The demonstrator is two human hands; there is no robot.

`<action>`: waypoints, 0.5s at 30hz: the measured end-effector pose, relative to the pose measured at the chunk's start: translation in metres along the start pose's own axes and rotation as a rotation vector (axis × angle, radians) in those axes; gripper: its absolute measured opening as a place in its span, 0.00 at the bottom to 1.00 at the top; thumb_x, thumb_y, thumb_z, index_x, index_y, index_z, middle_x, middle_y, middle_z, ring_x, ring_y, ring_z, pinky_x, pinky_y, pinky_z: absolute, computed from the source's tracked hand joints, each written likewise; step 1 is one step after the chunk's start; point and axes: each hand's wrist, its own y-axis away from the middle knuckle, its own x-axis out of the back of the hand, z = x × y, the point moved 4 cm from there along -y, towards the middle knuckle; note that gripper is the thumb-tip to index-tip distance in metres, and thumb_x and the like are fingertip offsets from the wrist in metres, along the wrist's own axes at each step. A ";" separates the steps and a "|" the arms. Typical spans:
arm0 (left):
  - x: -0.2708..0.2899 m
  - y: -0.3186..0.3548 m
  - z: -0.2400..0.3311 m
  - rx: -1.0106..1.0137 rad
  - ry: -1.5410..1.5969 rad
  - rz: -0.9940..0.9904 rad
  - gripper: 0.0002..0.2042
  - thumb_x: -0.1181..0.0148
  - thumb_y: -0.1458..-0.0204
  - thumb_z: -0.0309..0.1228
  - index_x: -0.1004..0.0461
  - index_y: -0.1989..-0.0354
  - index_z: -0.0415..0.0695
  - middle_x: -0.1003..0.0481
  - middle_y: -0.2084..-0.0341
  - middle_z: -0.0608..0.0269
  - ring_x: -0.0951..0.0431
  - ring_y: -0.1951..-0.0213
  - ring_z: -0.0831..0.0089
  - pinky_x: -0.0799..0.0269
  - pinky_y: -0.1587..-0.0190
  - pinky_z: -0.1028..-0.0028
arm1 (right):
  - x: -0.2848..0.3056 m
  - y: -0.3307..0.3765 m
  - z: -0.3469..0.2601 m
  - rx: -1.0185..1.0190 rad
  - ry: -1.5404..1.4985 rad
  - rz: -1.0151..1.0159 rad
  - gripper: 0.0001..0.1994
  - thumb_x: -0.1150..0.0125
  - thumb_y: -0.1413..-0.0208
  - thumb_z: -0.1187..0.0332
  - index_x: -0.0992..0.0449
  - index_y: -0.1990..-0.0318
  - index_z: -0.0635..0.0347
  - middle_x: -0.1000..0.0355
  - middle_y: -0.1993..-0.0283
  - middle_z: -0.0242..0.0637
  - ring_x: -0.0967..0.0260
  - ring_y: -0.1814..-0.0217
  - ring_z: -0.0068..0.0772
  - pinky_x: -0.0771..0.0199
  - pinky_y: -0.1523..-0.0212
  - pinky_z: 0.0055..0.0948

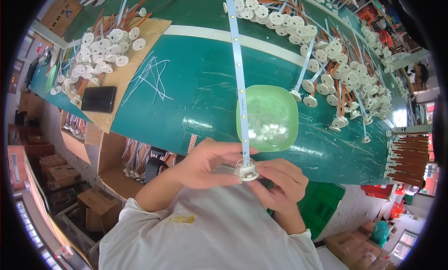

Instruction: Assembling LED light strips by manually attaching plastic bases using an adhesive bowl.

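An LED strip, long, narrow and pale with small yellow chips, stands upright in front of me. Its lower end joins a round white base with thin wires at the joint. My left hand is closed on it, thumb at the base and forefinger beside the strip. From the other side, my right hand pinches the base's right edge with bent fingers. Just beyond the hands sits a light green bowl holding small clear pieces, partly hidden behind the strip.
Piles of strips with round white bases lie at right, more bases on cardboard at left. A black phone and loose white wires lie on the green table. Below its edge stand an open carton and a green crate.
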 end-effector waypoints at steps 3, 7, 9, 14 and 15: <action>0.001 0.000 -0.003 0.021 -0.049 -0.020 0.25 0.38 0.53 0.16 0.34 0.44 0.34 0.23 0.56 0.54 0.23 0.52 0.70 0.28 0.48 0.66 | -0.004 0.006 0.006 0.014 0.033 -0.008 0.15 0.28 0.67 0.81 0.21 0.66 0.65 0.23 0.66 0.43 0.24 0.73 0.36 0.25 0.75 0.24; 0.002 0.001 -0.002 0.056 -0.037 -0.002 0.21 0.36 0.54 0.17 0.32 0.50 0.38 0.22 0.59 0.58 0.22 0.59 0.74 0.27 0.55 0.71 | -0.004 0.010 0.008 0.047 0.023 -0.033 0.13 0.32 0.68 0.84 0.22 0.69 0.68 0.23 0.67 0.48 0.25 0.76 0.35 0.28 0.77 0.22; 0.004 0.002 -0.003 0.067 -0.029 0.012 0.20 0.36 0.54 0.17 0.32 0.51 0.39 0.22 0.59 0.59 0.23 0.61 0.76 0.27 0.57 0.72 | -0.004 0.011 0.010 0.041 0.027 -0.047 0.13 0.32 0.68 0.84 0.22 0.69 0.68 0.23 0.67 0.48 0.25 0.76 0.36 0.28 0.77 0.22; 0.007 0.004 -0.011 0.135 0.049 -0.006 0.21 0.38 0.51 0.16 0.34 0.49 0.38 0.23 0.56 0.57 0.23 0.58 0.77 0.28 0.56 0.73 | -0.005 0.009 0.011 0.036 0.027 -0.004 0.12 0.33 0.66 0.84 0.23 0.68 0.69 0.23 0.68 0.47 0.26 0.76 0.36 0.28 0.76 0.23; 0.004 0.003 -0.010 0.136 0.049 -0.005 0.21 0.38 0.51 0.16 0.34 0.49 0.38 0.23 0.56 0.57 0.23 0.58 0.77 0.28 0.56 0.73 | -0.006 0.008 0.010 0.035 0.027 -0.004 0.12 0.33 0.66 0.84 0.23 0.68 0.69 0.23 0.68 0.47 0.26 0.76 0.36 0.28 0.76 0.23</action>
